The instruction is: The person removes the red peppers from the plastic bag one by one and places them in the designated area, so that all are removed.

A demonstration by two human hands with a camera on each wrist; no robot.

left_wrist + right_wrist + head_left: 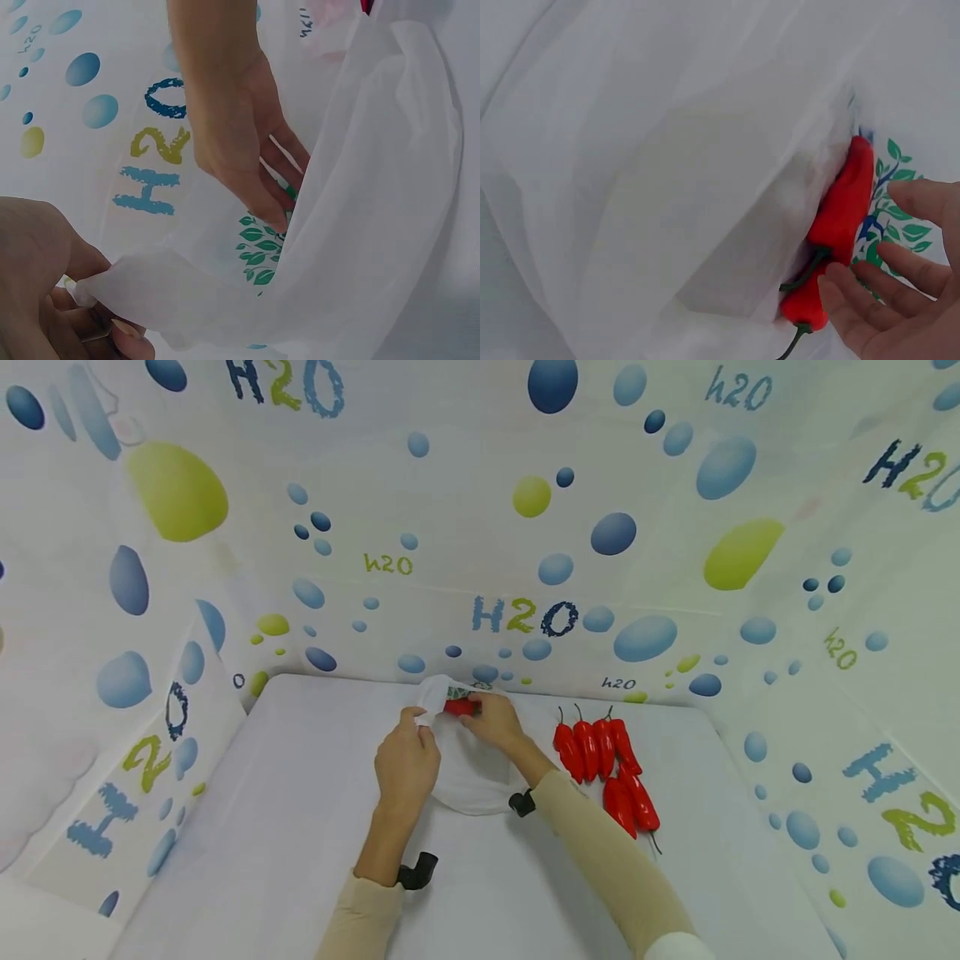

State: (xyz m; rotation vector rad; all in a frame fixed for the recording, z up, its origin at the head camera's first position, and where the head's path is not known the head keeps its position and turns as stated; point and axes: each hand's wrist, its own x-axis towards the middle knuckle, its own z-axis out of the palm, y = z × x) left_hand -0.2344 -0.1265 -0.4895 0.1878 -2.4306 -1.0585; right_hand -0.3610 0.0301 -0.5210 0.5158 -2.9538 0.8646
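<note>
A thin white bag (472,768) with a green-leaf print lies near the far edge of the table. My left hand (407,760) pinches its rim and holds the mouth apart; in the left wrist view the bunched rim (94,289) sits between thumb and fingers. Reaching into the opening, my right hand (495,718) has its fingers loosely extended beside red peppers. In the right wrist view one red pepper (846,195) lies in the bag, with a second pepper (804,304) below it, close to the fingertips. The bag's deeper contents are hidden.
Several red peppers (585,747) lie on the white table (315,793) right of the bag, two of them (630,806) nearer me. A patterned sheet (450,510) with blue and green dots rises behind the table and along both sides.
</note>
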